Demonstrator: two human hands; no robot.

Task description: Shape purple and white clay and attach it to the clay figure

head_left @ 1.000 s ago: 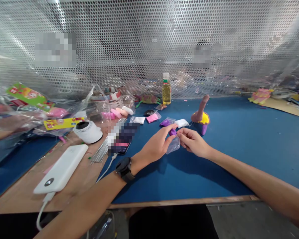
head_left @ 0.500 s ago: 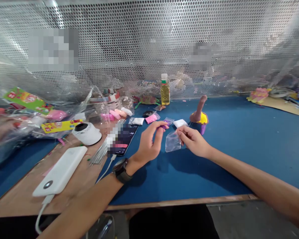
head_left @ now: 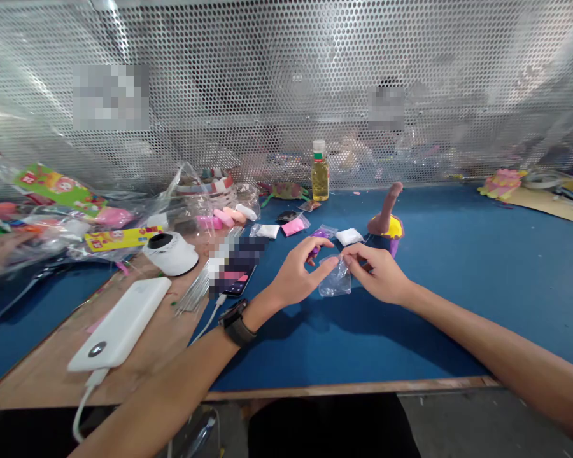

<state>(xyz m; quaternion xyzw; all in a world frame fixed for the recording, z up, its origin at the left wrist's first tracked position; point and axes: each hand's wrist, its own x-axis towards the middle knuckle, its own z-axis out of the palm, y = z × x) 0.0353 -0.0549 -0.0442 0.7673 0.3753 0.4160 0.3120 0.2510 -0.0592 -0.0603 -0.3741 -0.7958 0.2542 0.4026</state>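
Observation:
My right hand (head_left: 379, 273) pinches the top edge of a small clear plastic bag (head_left: 335, 283), which hangs over the blue mat. Beside it, my left hand (head_left: 298, 270) keeps a small lump of purple clay (head_left: 314, 252) in its curled fingers. Its thumb and index finger reach toward the bag's upper edge; whether they touch it I cannot tell. Just beyond my hands lie a purple clay packet (head_left: 325, 231), a white packet (head_left: 348, 237) and a pink packet (head_left: 295, 225). A clay figure (head_left: 389, 216) in brown, yellow and purple stands behind my right hand.
At left are a phone (head_left: 242, 280), thin wires (head_left: 205, 280), a white power bank (head_left: 121, 324) with a cable, a white camera-like device (head_left: 174, 254) and plastic-wrapped packs (head_left: 62, 191). An oil bottle (head_left: 320, 175) stands before the perforated metal screen (head_left: 267, 76).
My left thumb and index finger have opened and moved to the bag's top edge, while the purple clay now sits in the curled fingers. The view has shifted slightly.

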